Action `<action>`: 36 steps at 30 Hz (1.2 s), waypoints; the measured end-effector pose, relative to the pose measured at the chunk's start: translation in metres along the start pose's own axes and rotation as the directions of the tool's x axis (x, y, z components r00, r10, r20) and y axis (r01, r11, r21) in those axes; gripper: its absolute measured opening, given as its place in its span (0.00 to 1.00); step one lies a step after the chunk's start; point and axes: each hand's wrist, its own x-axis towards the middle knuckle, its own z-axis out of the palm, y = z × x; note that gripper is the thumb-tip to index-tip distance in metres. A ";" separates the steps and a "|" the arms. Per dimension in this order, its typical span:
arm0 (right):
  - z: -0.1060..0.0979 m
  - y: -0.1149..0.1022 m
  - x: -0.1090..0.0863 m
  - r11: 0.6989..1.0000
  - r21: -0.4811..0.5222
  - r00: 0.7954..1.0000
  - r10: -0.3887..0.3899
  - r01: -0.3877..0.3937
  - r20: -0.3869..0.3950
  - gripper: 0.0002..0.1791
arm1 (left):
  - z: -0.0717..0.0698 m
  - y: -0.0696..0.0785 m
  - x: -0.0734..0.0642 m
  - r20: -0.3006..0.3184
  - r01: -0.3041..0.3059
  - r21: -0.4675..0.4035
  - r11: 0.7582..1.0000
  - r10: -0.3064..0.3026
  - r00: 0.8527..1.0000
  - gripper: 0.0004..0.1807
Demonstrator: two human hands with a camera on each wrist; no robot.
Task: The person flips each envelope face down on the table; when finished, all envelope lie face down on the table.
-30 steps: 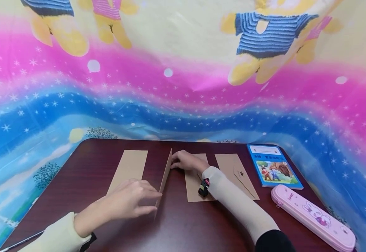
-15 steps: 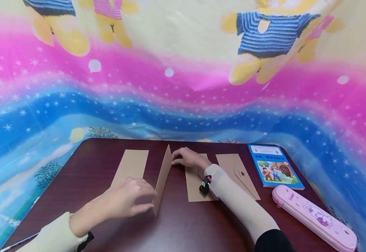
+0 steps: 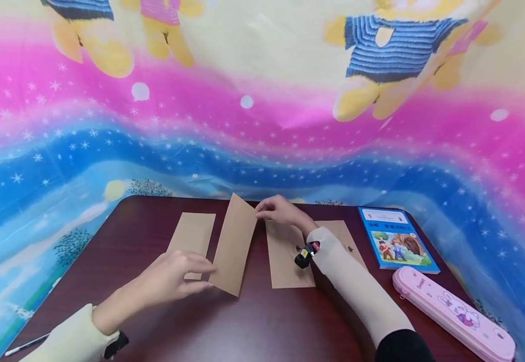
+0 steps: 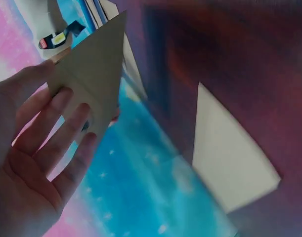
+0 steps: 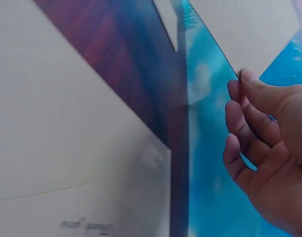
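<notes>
Left hand (image 3: pixel 165 279) pinching its lower-left edge, right hand (image 3: pixel 285 209) its upper-right corner, the tilted brown envelope (image 3: pixel 234 246) hangs mid-frame between them, long axis running up the frame.

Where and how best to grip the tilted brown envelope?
Probably pinch the brown envelope at its near-left and far-right corners, from either side, where the left hand and right hand are. It's thin, flat and tilted, edges exposed.
</notes>
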 end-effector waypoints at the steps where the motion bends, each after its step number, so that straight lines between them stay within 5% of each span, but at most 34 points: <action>1: -0.001 -0.001 0.000 1.000 0.004 1.000 -0.002 0.002 -0.006 0.10 | 0.001 0.000 -0.001 0.010 0.030 -0.017 0.999 -0.030 0.999 0.16; 6: -0.005 -0.007 -0.001 1.000 0.013 0.999 -0.003 0.004 -0.038 0.11 | 0.008 -0.001 -0.004 0.045 0.142 -0.075 0.987 -0.139 0.989 0.18; 15: -0.005 -0.011 -0.002 0.999 -0.037 0.998 -0.016 0.013 -0.066 0.12 | 0.021 -0.014 -0.005 0.144 0.238 -0.220 0.946 -0.210 0.967 0.26; 24: 0.010 -0.012 0.001 0.987 -0.161 0.999 -0.004 -0.002 -0.036 0.13 | 0.036 -0.016 -0.002 0.207 0.264 -0.218 0.940 -0.220 0.953 0.29; 30: 0.021 -0.009 0.002 0.973 -0.231 1.000 0.022 -0.026 -0.018 0.18 | 0.045 -0.017 0.003 0.222 0.254 -0.188 0.949 -0.211 0.952 0.05; 36: 0.031 -0.007 0.006 0.949 -0.312 0.999 0.045 -0.048 -0.019 0.19 | 0.051 -0.020 0.003 0.220 0.245 -0.153 0.957 -0.209 0.953 0.17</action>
